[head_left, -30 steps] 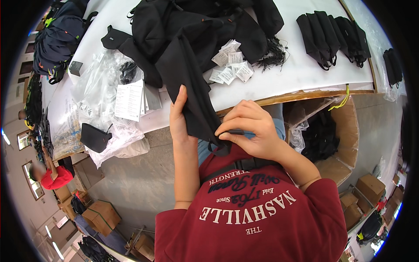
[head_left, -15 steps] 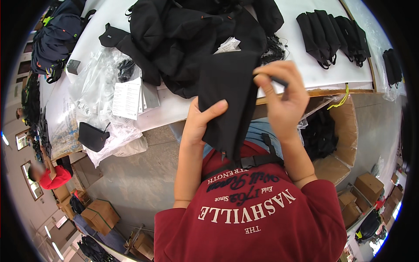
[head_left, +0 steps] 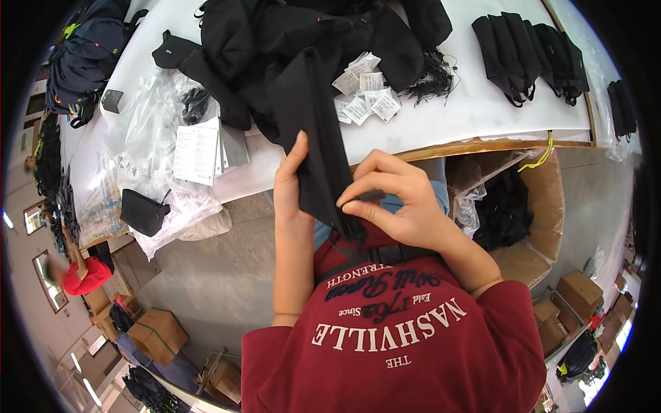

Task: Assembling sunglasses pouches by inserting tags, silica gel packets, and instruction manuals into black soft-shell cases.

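A flat black fabric pouch (head_left: 310,124) is held up over the near table edge, tilted, with its long side toward my right hand. My left hand (head_left: 292,182) grips it from the left, thumb on its face and fingers behind. At its right edge, toward the lower end, my right hand (head_left: 399,199) pinches a dark tab (head_left: 372,195) that looks like a zipper pull. Past the pouch lies a heap of black fabric pieces (head_left: 275,34). White printed labels (head_left: 368,89) are scattered on the table beside it, near a tangle of black cords (head_left: 434,79).
Several black pouches (head_left: 509,58) lie in a row at the far right of the white table (head_left: 441,120). Clear plastic bags (head_left: 151,124), printed cards (head_left: 196,155) and another black pouch (head_left: 144,212) sit at left. An open carton (head_left: 544,199) with black items stands below right.
My right hand has moved down along the pouch's edge toward my body, still pinching the tab. The pouch has shifted left and turned, uncovering more of the white labels.
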The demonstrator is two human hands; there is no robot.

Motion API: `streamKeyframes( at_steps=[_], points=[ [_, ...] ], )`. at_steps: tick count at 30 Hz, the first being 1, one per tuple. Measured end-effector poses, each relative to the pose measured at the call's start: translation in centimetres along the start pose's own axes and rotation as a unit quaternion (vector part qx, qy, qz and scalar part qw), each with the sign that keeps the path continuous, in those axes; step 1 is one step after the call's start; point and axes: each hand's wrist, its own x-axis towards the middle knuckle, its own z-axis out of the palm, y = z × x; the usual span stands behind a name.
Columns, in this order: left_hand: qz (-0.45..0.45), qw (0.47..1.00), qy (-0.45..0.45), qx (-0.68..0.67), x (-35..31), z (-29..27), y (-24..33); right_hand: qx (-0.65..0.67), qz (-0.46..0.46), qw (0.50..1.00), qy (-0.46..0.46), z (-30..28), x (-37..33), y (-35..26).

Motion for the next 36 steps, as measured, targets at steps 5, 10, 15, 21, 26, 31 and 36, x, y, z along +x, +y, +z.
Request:
streamKeyframes(
  at_steps=[5,10,15,21,26,31,36],
  points=[
    [0.009,1.000,-0.008,-0.007,0.3,-0.4,0.1,0.026,0.049,0.998,-0.040,0.1,-0.8,0.2],
    [-0.005,1.000,0.007,-0.023,0.3,-0.2,0.2,0.017,0.042,0.998,-0.040,0.0,-1.0,0.3],
    [-0.009,0.998,-0.043,-0.046,0.4,-0.4,0.4,0.012,0.044,0.997,-0.060,-0.4,-0.8,0.5],
    [0.150,0.985,0.067,0.052,-0.4,1.4,0.0,-0.371,-0.118,0.921,0.027,-1.1,0.6,-1.1],
    [0.070,0.996,-0.051,0.012,-2.9,1.4,-0.5,-0.401,-0.187,0.897,0.014,-1.9,1.7,0.8],
    [0.395,0.838,0.006,0.377,-2.0,-1.0,0.5,-0.219,-0.090,0.971,-0.013,-4.2,2.6,-0.6],
    [0.339,0.815,-0.138,0.449,-3.2,-2.1,3.9,-0.027,0.026,0.994,-0.099,-5.3,2.3,-0.3]
  ],
)
